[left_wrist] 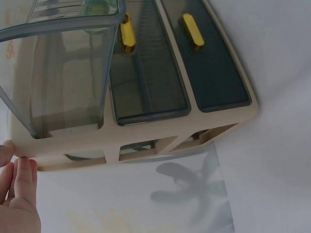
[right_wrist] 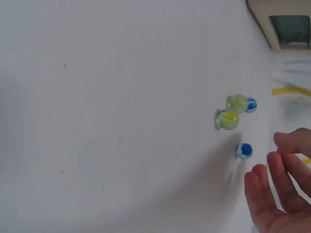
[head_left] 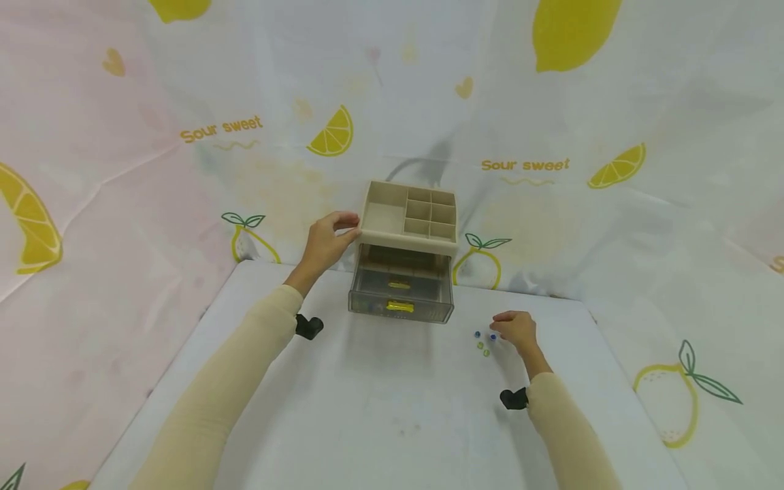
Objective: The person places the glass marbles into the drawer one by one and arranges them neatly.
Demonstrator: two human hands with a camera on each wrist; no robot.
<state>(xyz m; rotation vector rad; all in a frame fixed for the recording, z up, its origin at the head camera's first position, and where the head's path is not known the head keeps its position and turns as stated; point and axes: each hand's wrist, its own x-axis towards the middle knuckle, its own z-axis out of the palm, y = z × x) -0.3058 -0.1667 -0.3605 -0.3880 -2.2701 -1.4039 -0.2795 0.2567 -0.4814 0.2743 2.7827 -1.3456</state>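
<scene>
A beige drawer organizer stands against the back wall, its top drawer of smoky clear plastic pulled out. My left hand touches the organizer's upper left edge with thumb and fingertips. In the left wrist view the fingers lie fairly straight against that edge. My right hand hovers beside several glass marbles, thumb and fingers apart, holding nothing. Nearest to its fingertips is a blue marble. Two yellow-green marbles and another blue marble lie close together.
Divided compartments top the organizer. Two lower drawers with yellow handles sit pushed in. A greenish shape shows through the pulled-out drawer. The white table meets a lemon-print cloth behind. Black devices hang at both wrists.
</scene>
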